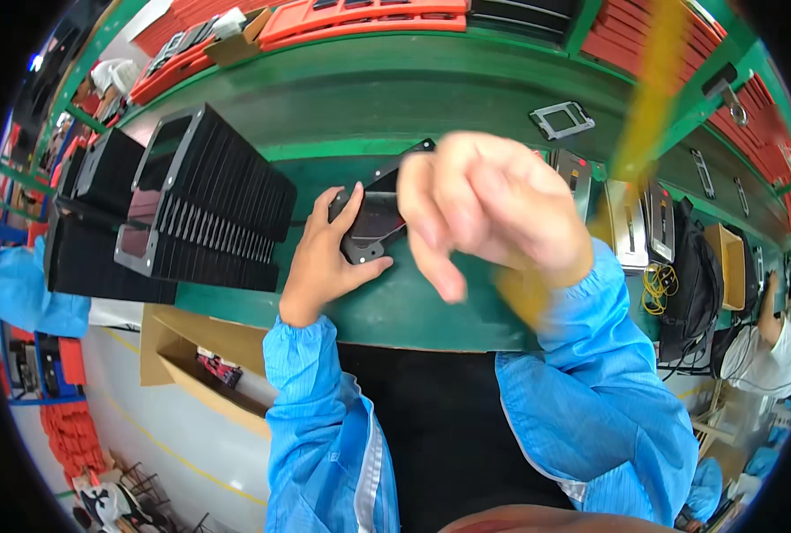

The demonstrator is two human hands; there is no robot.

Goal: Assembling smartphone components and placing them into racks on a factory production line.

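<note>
On the green workbench (413, 315) lies a dark, flat frame-like part (376, 253) with rounded corners and small holes. My left hand (324, 258) grips its left side, fingers on the far edge and thumb along the near edge. A black arm-shaped piece (400, 162) shows at its far side, partly covered. Above and right of the part, my right hand (493, 200) is raised and blurred. Its fingers are loosely bent and apart, with nothing visible in them. A blurred yellow band (653, 89) slants down from the upper right; more yellow shows below my right wrist.
Tall stacks of black frames (226, 195) stand on the left. A cardboard box (209, 377) sits below the bench's left edge. At right are metal units (624, 226), a yellow cable (659, 286) and a black bag (690, 284). A grey frame (562, 119) lies farther back.
</note>
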